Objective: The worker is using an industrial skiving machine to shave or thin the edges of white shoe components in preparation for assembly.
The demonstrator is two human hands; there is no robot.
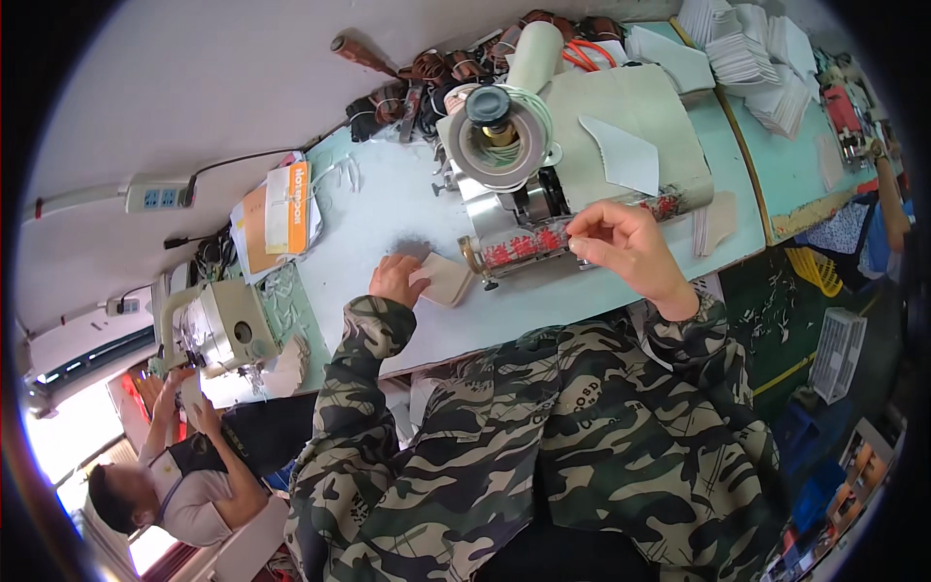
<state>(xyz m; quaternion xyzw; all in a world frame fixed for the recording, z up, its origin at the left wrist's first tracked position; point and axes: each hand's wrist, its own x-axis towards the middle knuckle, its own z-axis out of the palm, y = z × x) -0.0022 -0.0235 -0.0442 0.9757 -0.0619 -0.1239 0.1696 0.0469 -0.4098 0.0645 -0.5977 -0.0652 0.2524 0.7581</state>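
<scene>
My left hand (394, 281) lies on the pale table with its fingers spread, touching the left edge of a small stack of beige flat pieces (442, 280). My right hand (632, 254) is raised at the front of a cream bench machine (592, 116), thumb and forefinger brought together. Whatever is in that pinch, if anything, is too small to make out. Its fingertips are close to the machine's front plate (529, 246), which has worn red markings. A white cut sheet (623, 155) rests on top of the machine.
Behind the machine are bundled dark straps (427, 68) and orange-handled scissors (588, 54). White stacks (747, 58) stand at the far right. Papers with an orange-and-white packet (287, 208) lie at the left. A co-worker (194, 466) works at another machine (215, 325) on the left.
</scene>
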